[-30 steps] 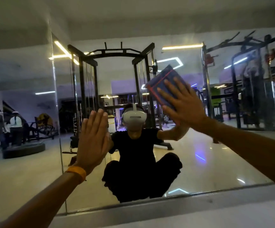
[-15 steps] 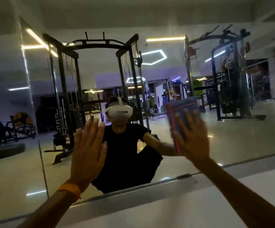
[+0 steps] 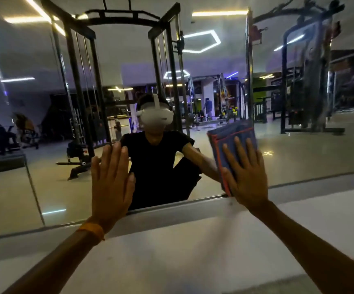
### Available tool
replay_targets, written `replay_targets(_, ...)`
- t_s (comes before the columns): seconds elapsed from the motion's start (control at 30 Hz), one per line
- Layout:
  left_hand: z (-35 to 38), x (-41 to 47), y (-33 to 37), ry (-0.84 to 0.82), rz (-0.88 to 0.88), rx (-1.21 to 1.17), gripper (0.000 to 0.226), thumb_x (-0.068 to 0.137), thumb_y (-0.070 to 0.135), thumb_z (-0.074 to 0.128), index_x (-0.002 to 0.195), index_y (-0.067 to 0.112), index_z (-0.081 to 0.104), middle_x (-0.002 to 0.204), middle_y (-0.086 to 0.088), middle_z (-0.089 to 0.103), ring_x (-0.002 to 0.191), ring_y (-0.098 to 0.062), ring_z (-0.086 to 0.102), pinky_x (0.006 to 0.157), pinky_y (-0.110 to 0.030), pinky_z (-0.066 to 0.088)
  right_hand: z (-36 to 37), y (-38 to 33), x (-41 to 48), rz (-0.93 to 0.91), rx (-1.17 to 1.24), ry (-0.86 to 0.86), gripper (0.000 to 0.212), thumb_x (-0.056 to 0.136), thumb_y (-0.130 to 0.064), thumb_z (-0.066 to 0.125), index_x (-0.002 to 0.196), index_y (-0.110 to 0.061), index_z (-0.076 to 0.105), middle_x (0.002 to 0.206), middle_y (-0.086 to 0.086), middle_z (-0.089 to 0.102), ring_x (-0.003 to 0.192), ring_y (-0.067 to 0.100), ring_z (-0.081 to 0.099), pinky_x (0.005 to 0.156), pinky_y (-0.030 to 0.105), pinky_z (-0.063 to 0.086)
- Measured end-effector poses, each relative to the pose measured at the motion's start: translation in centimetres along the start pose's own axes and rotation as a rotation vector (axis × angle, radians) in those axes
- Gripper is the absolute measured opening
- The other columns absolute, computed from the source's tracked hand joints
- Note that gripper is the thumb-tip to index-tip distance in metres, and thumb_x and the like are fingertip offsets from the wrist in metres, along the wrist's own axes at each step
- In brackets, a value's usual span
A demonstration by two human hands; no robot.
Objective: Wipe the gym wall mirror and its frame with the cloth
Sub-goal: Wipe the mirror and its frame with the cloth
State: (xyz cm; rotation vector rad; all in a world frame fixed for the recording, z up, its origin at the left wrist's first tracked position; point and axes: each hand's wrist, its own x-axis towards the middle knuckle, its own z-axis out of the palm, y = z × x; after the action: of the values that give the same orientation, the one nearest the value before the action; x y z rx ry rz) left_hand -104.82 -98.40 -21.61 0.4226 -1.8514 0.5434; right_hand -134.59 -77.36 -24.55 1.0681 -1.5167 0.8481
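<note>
Hands, cloth flat on gym mirror

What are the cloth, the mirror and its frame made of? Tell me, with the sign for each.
Cloth: soft fabric, perhaps microfibre, blue with red-orange edging; folded in layers.
Mirror: glossy glass; clear reflections.
Frame: thin strip, probably metal by its dull sheen; uncertain.

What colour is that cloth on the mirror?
The cloth is blue with red edging, head view.
</note>
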Motion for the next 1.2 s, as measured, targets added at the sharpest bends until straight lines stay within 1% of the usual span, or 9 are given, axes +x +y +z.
replay_targets(0.1, 0.0, -0.1, 0.0, -0.017, 0.015, 0.008, 0.066, 0.105, 0.031, 0.039, 0.162, 0.002, 0.022, 0.172, -0.016, 0.011, 0.160, -0.036, 0.007, 0.128, -0.059, 0.004, 0.5, -3.0, -2.0, 0.215, 0.066, 0.030, 0.061, 0.107, -0.043, 0.037, 0.163, -0.023, 0.023, 0.171, 0.010, 0.016, 0.159, 0.037, 0.008, 0.128, 0.056, 0.006)
replay_targets(0.3, -0.3, -2.3, -0.2, -0.067, 0.045, 0.030, 0.065, 0.105, 0.028, 0.039, 0.163, 0.003, 0.020, 0.172, -0.018, 0.012, 0.160, -0.036, 0.008, 0.128, -0.059, 0.008, 2.4, -9.5, -4.3, -0.599, 0.049, -0.258, 0.055, 0.108, -0.042, 0.036, 0.160, -0.023, 0.038, 0.169, 0.006, 0.027, 0.158, 0.033, 0.017, 0.127, 0.055, 0.012)
replay_targets(0.37, -0.5, -2.6, -0.5, -0.082, 0.061, 0.006, 0.066, 0.105, 0.027, 0.040, 0.163, 0.004, 0.019, 0.172, -0.018, 0.013, 0.159, -0.036, 0.009, 0.127, -0.061, 0.010, 1.9, -7.1, -3.9, -0.681, 0.035, -0.274, 0.055, 0.108, -0.043, 0.033, 0.160, -0.024, 0.038, 0.169, 0.005, 0.028, 0.158, 0.032, 0.019, 0.127, 0.054, 0.013)
replay_targets(0.53, -1.9, -4.2, -2.2, -0.142, 0.095, -0.022, 0.064, 0.106, 0.030, 0.034, 0.161, 0.000, 0.022, 0.170, -0.021, 0.015, 0.159, -0.038, 0.012, 0.124, -0.067, 0.016, -1.1, 1.3, -4.7, -0.486, -0.040, -0.249, 0.060, 0.105, -0.040, 0.042, 0.162, -0.023, 0.030, 0.169, 0.009, 0.027, 0.157, 0.037, 0.019, 0.125, 0.060, 0.017)
replay_targets(0.63, -2.1, -4.8, -2.7, -0.161, 0.102, -0.010, 0.064, 0.107, 0.032, 0.031, 0.161, -0.001, 0.023, 0.170, -0.022, 0.016, 0.158, -0.039, 0.012, 0.123, -0.067, 0.016, 0.2, -3.1, -5.1, -0.405, 0.027, -0.224, 0.059, 0.105, -0.038, 0.043, 0.161, -0.021, 0.033, 0.168, 0.012, 0.027, 0.157, 0.041, 0.017, 0.126, 0.059, 0.014)
replay_targets(0.8, -2.1, -4.8, -2.5, -0.165, 0.098, -0.010, 0.063, 0.107, 0.031, 0.033, 0.161, 0.000, 0.022, 0.170, -0.021, 0.015, 0.159, -0.038, 0.012, 0.125, -0.064, 0.013, 3.5, -13.0, -2.3, -0.552, 0.063, -0.259, 0.058, 0.107, -0.045, 0.040, 0.161, -0.022, 0.035, 0.169, 0.009, 0.025, 0.158, 0.035, 0.015, 0.128, 0.053, 0.007)
replay_targets(0.9, -2.2, -5.0, -2.8, -0.165, 0.103, -0.014, 0.063, 0.107, 0.029, 0.035, 0.161, -0.001, 0.023, 0.170, -0.021, 0.015, 0.159, -0.038, 0.013, 0.124, -0.065, 0.015, 2.8, -10.4, -2.5, -0.565, 0.027, -0.228, 0.059, 0.107, -0.046, 0.041, 0.161, -0.023, 0.034, 0.170, 0.007, 0.025, 0.158, 0.033, 0.017, 0.127, 0.057, 0.009)
replay_targets(1.03, -1.9, -6.1, -2.7, -0.137, 0.124, -0.057, 0.062, 0.106, 0.027, 0.038, 0.160, -0.002, 0.027, 0.169, -0.022, 0.018, 0.157, -0.041, 0.016, 0.124, -0.066, 0.015, 0.0, -2.2, -5.0, -0.390, -0.061, -0.199, 0.063, 0.104, -0.050, 0.048, 0.159, -0.023, 0.037, 0.168, 0.010, 0.027, 0.156, 0.037, 0.020, 0.122, 0.070, 0.009)
replay_targets(1.2, -1.2, -5.7, -1.4, -0.142, 0.117, -0.107, 0.061, 0.107, 0.026, 0.039, 0.160, 0.000, 0.026, 0.170, -0.021, 0.017, 0.158, -0.039, 0.014, 0.123, -0.069, 0.016, -0.4, -3.0, -5.7, -0.232, -0.052, -0.228, 0.068, 0.100, -0.055, 0.054, 0.157, -0.020, 0.042, 0.168, 0.014, 0.029, 0.156, 0.039, 0.019, 0.117, 0.068, 0.022)
